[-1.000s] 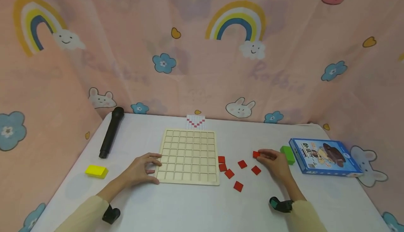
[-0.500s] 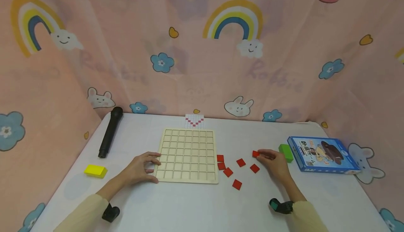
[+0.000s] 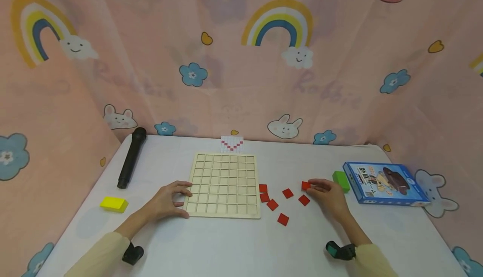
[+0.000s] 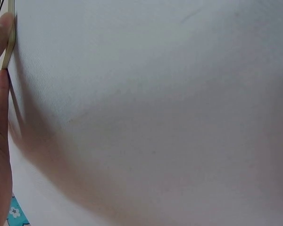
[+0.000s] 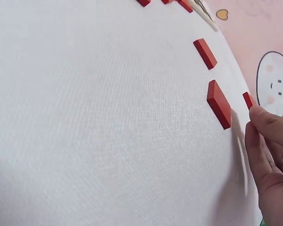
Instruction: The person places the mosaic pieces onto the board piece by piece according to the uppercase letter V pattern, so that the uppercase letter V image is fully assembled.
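A pale wooden grid board [image 3: 222, 187] lies flat on the white table. My left hand [image 3: 166, 201] rests at its left side, fingertips on the edge and thumb by the near corner; the left wrist view shows those fingers [image 4: 0, 108] against the board's rim [image 4: 10, 42]. To the right, my right hand [image 3: 330, 197] pinches a red square tile [image 3: 305, 185] by its right side, low over the table. In the right wrist view, this tile [image 5: 248, 100] sticks out past the fingertips. Several other red tiles [image 3: 283, 219] are scattered between board and right hand.
Beyond the board lies a small card [image 3: 232, 144] with a red V pattern on a grid. A black microphone [image 3: 132, 157] and a yellow block [image 3: 114, 204] are on the left. A green block [image 3: 341, 182] and a blue game box [image 3: 385, 184] stand beyond the right hand.
The head view has shifted slightly. My right wrist has moved a little down and right, while its fingertips stay at the red tile. The left hand keeps its place on the board.
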Demonstrator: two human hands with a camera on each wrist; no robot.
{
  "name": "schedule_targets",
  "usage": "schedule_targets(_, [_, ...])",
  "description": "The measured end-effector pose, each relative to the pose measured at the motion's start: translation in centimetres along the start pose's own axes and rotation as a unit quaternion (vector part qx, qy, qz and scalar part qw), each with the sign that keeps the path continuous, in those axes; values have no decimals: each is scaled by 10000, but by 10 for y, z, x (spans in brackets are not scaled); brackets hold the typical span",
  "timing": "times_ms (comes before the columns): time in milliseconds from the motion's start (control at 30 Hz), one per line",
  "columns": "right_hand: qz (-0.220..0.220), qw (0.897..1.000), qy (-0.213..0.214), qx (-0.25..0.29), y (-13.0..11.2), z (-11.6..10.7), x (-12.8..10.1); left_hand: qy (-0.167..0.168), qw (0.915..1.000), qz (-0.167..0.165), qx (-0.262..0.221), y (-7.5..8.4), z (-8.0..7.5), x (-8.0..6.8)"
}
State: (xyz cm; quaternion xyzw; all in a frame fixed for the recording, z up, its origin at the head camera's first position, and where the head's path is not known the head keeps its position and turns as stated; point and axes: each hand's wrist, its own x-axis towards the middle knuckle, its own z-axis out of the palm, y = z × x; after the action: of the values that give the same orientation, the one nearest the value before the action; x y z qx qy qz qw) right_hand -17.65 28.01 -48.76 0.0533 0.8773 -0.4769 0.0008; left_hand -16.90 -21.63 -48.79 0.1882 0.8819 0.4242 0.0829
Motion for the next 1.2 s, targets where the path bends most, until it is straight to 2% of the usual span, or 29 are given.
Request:
schedule_targets(267, [323, 9921, -396, 1145, -10, -1, -7, 1, 10000, 3, -53, 0, 0, 0])
schedule_targets(367, [345, 9892, -530, 1325, -16, 2, -11, 24, 10000, 31, 10, 0, 0, 0])
schedule_targets(700, [608, 9860, -504, 1469, -28, 28, -18, 9, 10000, 57, -20, 2, 0, -1])
schedule_targets(1200, [502, 9874, -295, 1473, -47, 65, -23, -37, 10000, 71, 27, -1, 0, 0])
